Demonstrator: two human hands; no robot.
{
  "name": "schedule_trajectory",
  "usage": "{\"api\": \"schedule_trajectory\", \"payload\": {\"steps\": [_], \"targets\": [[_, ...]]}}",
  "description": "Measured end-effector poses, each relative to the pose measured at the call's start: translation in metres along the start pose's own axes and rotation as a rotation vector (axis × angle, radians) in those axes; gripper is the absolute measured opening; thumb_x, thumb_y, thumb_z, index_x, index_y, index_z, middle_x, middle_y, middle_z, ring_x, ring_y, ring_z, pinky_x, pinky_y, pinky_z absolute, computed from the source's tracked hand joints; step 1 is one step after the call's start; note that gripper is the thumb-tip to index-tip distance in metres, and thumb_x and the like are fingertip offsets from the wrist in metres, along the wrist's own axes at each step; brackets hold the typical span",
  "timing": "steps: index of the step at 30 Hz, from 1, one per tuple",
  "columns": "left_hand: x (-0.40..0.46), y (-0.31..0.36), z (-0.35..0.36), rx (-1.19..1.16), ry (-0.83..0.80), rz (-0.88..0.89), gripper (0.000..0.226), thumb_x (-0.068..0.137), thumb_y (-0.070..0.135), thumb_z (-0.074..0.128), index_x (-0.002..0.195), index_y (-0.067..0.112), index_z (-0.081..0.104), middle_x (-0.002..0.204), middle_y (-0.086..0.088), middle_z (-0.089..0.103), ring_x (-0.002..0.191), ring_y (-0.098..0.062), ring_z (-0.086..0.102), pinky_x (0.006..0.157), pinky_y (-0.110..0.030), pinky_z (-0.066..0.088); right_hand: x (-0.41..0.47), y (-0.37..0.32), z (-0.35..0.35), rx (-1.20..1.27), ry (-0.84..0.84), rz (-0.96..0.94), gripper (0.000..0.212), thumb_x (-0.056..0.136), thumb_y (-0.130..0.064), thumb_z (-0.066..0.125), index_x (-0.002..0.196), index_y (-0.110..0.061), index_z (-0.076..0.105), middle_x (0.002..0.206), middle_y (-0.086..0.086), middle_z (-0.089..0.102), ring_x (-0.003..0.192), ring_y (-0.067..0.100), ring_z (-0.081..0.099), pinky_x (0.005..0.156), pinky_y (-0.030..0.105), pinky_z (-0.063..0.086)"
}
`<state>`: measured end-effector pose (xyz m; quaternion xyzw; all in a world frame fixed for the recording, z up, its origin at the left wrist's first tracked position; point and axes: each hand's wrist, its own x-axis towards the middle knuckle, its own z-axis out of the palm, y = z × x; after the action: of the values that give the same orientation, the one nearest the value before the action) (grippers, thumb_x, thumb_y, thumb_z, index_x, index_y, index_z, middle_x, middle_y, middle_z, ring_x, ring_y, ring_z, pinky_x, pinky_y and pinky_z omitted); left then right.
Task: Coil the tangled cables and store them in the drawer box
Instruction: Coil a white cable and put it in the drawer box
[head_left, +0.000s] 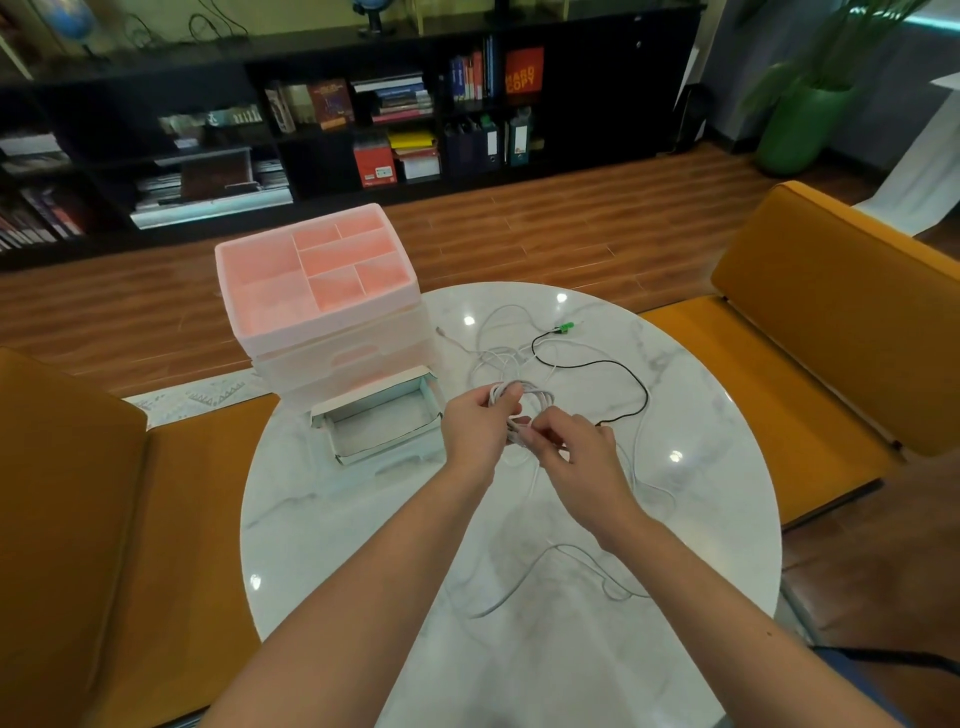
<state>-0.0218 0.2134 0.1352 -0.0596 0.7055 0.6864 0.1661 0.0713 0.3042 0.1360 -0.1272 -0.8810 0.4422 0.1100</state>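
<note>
Sitting at the round marble table (363, 545), I have the drawer box (317, 291) at about ten o'clock from my hands, its pink top tray divided into compartments and its lowest drawer (379, 421) pulled out toward me, just left of my left wrist. My left hand (475, 431) is curled around a small coil of white cable (524, 395), the loops bunched against my fingers and rising toward twelve o'clock above my knuckles. Just beside it, at its three o'clock, my right hand (574, 449) pinches a strand of the same white cable between thumb and fingertips, close up against the coil, so the two hands nearly touch over the middle of the table. From the coil, loose white cable trails away: some tangles at twelve o'clock beyond my hands, and another run drops toward six o'clock, passing under my right forearm and curving across the marble near me. A black cable (618, 364) lies at one to two o'clock from my right hand, looping across the tabletop and ending in a green plug (563, 327) farther out. Orange chairs (831, 322) stand on both sides of the table.
</note>
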Motion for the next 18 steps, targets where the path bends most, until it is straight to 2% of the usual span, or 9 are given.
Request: {"api": "schedule_trajectory", "payload": {"steps": [2, 5, 7, 9, 11, 13, 16, 18], "targets": [[0.001, 0.004, 0.0, -0.066, -0.013, -0.018, 0.01, 0.09, 0.014, 0.068, 0.081, 0.016, 0.07, 0.075, -0.007, 0.067, 0.052, -0.01, 0.067, 0.056, -0.027, 0.057, 0.0, 0.002, -0.001, 0.042, -0.013, 0.014, 0.019, 0.098, -0.036, 0.052, 0.084, -0.023, 0.057, 0.076, -0.003, 0.058, 0.083, 0.005, 0.045, 0.083, 0.021, 0.027], [0.003, 0.009, 0.001, -0.105, -0.017, -0.022, 0.01, 0.091, 0.013, 0.067, 0.082, 0.015, 0.069, 0.075, -0.007, 0.067, 0.053, -0.013, 0.067, 0.06, -0.029, 0.059, 0.0, 0.006, -0.003, 0.112, -0.028, 0.076, 0.023, 0.099, -0.035, 0.052, 0.083, -0.019, 0.054, 0.072, 0.004, 0.055, 0.077, 0.007, 0.041, 0.08, 0.023, 0.033], [0.004, 0.009, 0.003, -0.149, -0.014, -0.037, 0.005, 0.092, 0.015, 0.066, 0.087, 0.013, 0.069, 0.078, -0.007, 0.067, 0.057, -0.016, 0.068, 0.061, -0.029, 0.059, 0.002, 0.007, -0.003, 0.197, -0.032, 0.134, 0.025, 0.099, -0.033, 0.05, 0.082, -0.016, 0.049, 0.066, 0.007, 0.048, 0.064, 0.01, 0.037, 0.065, 0.028, 0.036], [0.003, 0.009, 0.004, -0.2, -0.022, -0.068, 0.008, 0.093, 0.016, 0.065, 0.096, 0.009, 0.068, 0.081, -0.007, 0.067, 0.062, -0.018, 0.069, 0.061, -0.028, 0.06, 0.003, 0.006, -0.003, 0.237, -0.043, 0.211, 0.026, 0.101, -0.035, 0.046, 0.086, -0.014, 0.046, 0.067, 0.002, 0.044, 0.062, 0.01, 0.036, 0.058, 0.028, 0.031], [0.002, 0.007, 0.004, -0.24, -0.047, -0.107, 0.013, 0.094, 0.018, 0.064, 0.101, 0.007, 0.068, 0.083, -0.006, 0.067, 0.07, -0.019, 0.07, 0.065, -0.027, 0.06, 0.006, 0.004, -0.002, 0.319, -0.036, 0.311, 0.025, 0.099, -0.042, 0.048, 0.095, -0.017, 0.05, 0.079, 0.011, 0.054, 0.07, 0.018, 0.045, 0.06, 0.03, 0.036], [0.001, 0.003, 0.002, -0.293, -0.087, -0.147, 0.018, 0.094, 0.019, 0.064, 0.105, 0.005, 0.067, 0.085, -0.005, 0.066, 0.076, -0.02, 0.07, 0.072, -0.03, 0.06, 0.011, 0.004, -0.003, 0.391, -0.01, 0.368, 0.025, 0.093, -0.05, 0.056, 0.104, -0.027, 0.058, 0.089, 0.019, 0.059, 0.077, 0.025, 0.051, 0.067, 0.032, 0.044], [-0.002, -0.001, 0.001, -0.35, -0.126, -0.218, 0.022, 0.094, 0.019, 0.064, 0.106, 0.002, 0.066, 0.084, -0.004, 0.066, 0.078, -0.02, 0.067, 0.073, -0.031, 0.059, 0.016, 0.007, -0.004, 0.443, 0.022, 0.345, 0.025, 0.089, -0.048, 0.063, 0.109, -0.034, 0.069, 0.083, 0.007, 0.056, 0.073, 0.012, 0.048, 0.068, 0.024, 0.04], [-0.002, -0.001, -0.001, -0.391, -0.146, -0.264, 0.023, 0.093, 0.017, 0.065, 0.108, 0.0, 0.065, 0.08, -0.005, 0.066, 0.074, -0.018, 0.067, 0.07, -0.029, 0.059, 0.019, 0.01, -0.006, 0.483, 0.02, 0.35, 0.021, 0.088, -0.042, 0.067, 0.106, -0.031, 0.072, 0.086, 0.003, 0.064, 0.079, 0.011, 0.055, 0.072, 0.022, 0.042]]}}
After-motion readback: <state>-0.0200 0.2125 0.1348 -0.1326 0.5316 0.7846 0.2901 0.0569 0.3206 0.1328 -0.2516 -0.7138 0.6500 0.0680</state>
